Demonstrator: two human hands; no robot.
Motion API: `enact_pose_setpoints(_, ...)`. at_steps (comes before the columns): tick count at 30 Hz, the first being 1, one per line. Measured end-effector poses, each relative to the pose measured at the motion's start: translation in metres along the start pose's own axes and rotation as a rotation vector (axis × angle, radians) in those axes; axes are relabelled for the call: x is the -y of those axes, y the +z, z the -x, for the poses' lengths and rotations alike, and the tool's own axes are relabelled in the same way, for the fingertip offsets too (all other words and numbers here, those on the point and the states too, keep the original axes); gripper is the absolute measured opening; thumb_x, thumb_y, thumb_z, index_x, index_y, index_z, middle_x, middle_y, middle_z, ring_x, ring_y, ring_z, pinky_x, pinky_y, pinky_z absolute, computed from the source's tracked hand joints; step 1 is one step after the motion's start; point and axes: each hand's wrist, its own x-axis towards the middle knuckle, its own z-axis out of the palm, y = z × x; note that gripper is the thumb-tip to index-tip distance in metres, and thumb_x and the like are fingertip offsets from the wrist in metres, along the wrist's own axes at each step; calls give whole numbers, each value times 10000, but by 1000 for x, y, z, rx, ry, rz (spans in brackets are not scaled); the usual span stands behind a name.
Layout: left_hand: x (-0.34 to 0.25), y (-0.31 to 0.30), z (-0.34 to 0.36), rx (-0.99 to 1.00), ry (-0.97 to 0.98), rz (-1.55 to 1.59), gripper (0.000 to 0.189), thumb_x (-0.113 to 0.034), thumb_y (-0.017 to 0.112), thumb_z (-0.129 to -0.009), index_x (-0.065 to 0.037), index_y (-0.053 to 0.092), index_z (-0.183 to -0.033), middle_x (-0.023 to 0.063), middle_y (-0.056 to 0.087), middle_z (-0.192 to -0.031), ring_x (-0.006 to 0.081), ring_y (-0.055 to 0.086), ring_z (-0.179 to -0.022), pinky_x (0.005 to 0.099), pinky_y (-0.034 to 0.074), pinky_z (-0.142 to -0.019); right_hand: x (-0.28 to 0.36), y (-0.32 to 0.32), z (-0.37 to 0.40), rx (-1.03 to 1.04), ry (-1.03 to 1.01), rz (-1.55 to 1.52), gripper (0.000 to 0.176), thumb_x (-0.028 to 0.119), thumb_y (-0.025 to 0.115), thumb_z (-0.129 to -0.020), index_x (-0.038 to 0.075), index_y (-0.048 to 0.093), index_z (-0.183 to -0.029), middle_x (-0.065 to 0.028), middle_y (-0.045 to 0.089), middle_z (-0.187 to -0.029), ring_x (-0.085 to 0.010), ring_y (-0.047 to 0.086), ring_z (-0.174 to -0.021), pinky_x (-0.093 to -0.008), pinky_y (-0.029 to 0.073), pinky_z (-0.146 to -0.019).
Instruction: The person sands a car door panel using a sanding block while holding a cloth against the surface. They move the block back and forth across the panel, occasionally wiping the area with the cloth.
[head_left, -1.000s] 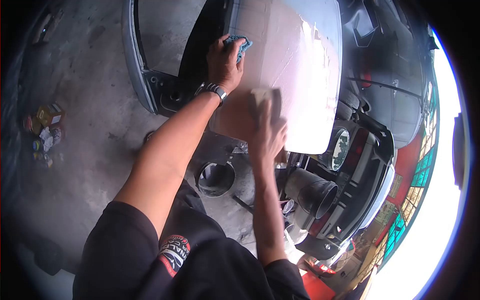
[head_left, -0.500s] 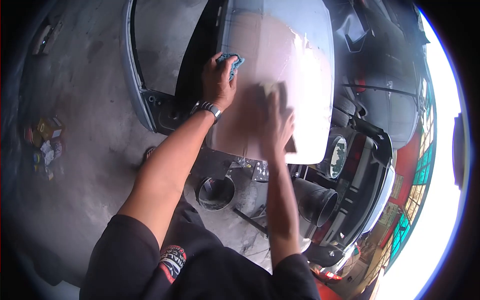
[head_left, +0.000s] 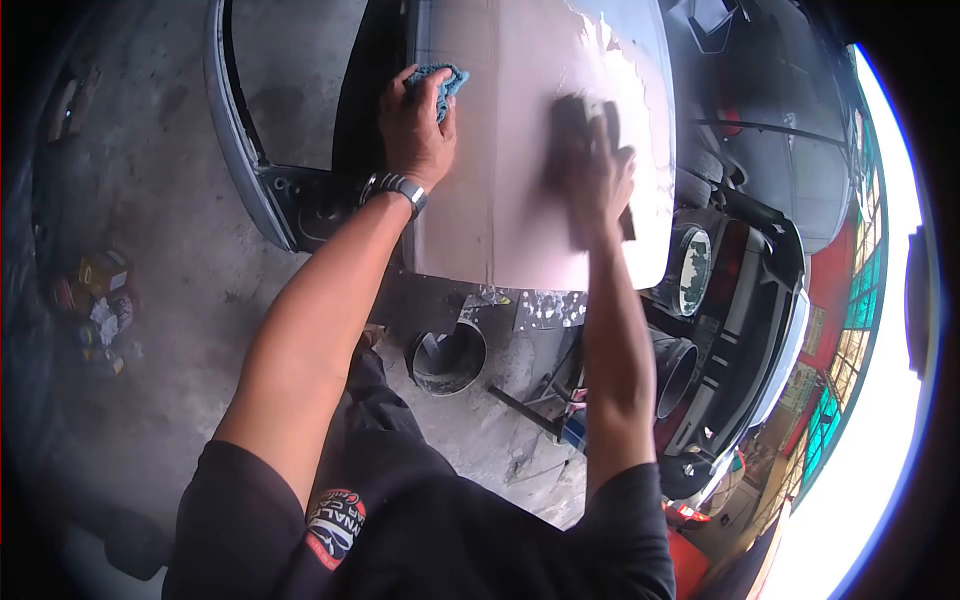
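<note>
A car door panel (head_left: pixel 460 220) lies flat in front of me, its painted metal partly covered by a pinkish-beige coat with ragged edges on the right. My left hand (head_left: pixel 418 140) rests on the panel's left side, fingers closed on a crumpled blue cloth (head_left: pixel 452 84). Farther right, my right hand (head_left: pixel 603 172) is pressed to the coated surface, gripping a dark sanding block (head_left: pixel 628 222). The block is blurred by motion and partly hidden under the hand.
Below the panel stand a dark bucket (head_left: pixel 447 360) and a metal stand (head_left: pixel 530 405). A white-rimmed pail (head_left: pixel 692 268) and a car bumper (head_left: pixel 725 350) are at the right. Boxes and cans, including a yellow box (head_left: pixel 105 272), sit on the floor at left.
My right hand has moved up and to the right across the panel with the sanding block. The view has shifted slightly; my left hand keeps its hold on the cloth.
</note>
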Motion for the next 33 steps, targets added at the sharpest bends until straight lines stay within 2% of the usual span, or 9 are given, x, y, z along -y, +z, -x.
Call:
enact_pose_setpoints(5, 2, 2, -1, 23, -9, 8, 391, -74, 728, -986, -131, 656, -1367, 244, 613, -1382, 438, 583, -1301, 541, 482, -1104, 51, -32, 184, -12, -190, 59, 793, 450, 804, -958, 283, 506, -1674, -280, 573, -1226, -454, 626, -1067, -562, 512, -877)
enact_pose_setpoints(9, 0, 3, 1, 49, -19, -3, 405, -74, 735, -984, -132, 656, -1377, 237, 612, -1395, 435, 573, -1317, 532, 466, -1119, 14, -15, 103, -67, -289, -12, 790, 431, 816, -951, 271, 519, -1665, -250, 566, -1163, -428, 619, -1013, -557, 503, -835)
enact_pose_setpoints(15, -2, -1, -3, 32, -22, -28, 376, -82, 734, -991, -130, 670, -1358, 233, 622, -1388, 436, 581, -1313, 535, 468, -1117, -23, 15, -64, -16, 92, 31, 579, 469, 652, -1084, 270, 534, -1615, -318, 574, -1230, -513, 624, -1177, -614, 520, -960)
enact_pose_setpoints(22, -3, -1, -2, 31, -41, -44, 413, -80, 730, -989, -135, 651, -1390, 248, 612, -1401, 448, 579, -1310, 540, 468, -1117, 58, -42, 183, 59, -206, -52, 902, 258, 842, -902, 270, 445, -1712, -287, 565, -1278, -485, 605, -1101, -612, 505, -915)
enact_pose_setpoints(23, -3, -1, -3, 29, -34, -29, 410, -76, 728, -989, -132, 652, -1389, 250, 608, -1405, 449, 578, -1311, 541, 466, -1119, 63, -44, 195, 42, -215, 3, 933, 338, 872, -886, 285, 448, -1715, -305, 526, -1326, -486, 608, -1128, -571, 515, -926)
enact_pose_setpoints(27, -2, 0, -4, 39, -43, 20, 404, -55, 721, -991, -122, 657, -1384, 252, 600, -1416, 445, 572, -1327, 546, 459, -1128, 66, -11, 62, 36, -177, 68, 836, 523, 746, -986, 253, 438, -1714, -341, 583, -1272, -472, 617, -1148, -566, 500, -912)
enact_pose_setpoints(28, -3, -1, -4, 40, -41, 20, 402, -55, 721, -992, -121, 658, -1383, 251, 602, -1413, 444, 572, -1330, 545, 458, -1130, 65, 10, 12, -114, -205, 51, 768, 521, 706, -1025, 238, 460, -1695, -340, 590, -1284, -481, 619, -1165, -566, 492, -926)
enact_pose_setpoints(31, -2, 0, -1, 38, -51, 12, 419, -58, 740, -980, -132, 659, -1385, 246, 603, -1418, 451, 576, -1328, 547, 468, -1123, 89, 7, -98, 36, 1, -50, 599, 456, 613, -1083, 188, 523, -1611, -324, 559, -1369, -484, 586, -1243, -611, 463, -1026)
enact_pose_setpoints(33, -2, -1, -3, 34, -34, -29, 457, -57, 762, -962, -170, 653, -1391, 245, 592, -1433, 465, 592, -1295, 557, 494, -1094, 98, 4, -90, 24, 34, -77, 578, 415, 623, -1079, 176, 529, -1597, -320, 562, -1364, -480, 589, -1236, -595, 467, -1024)
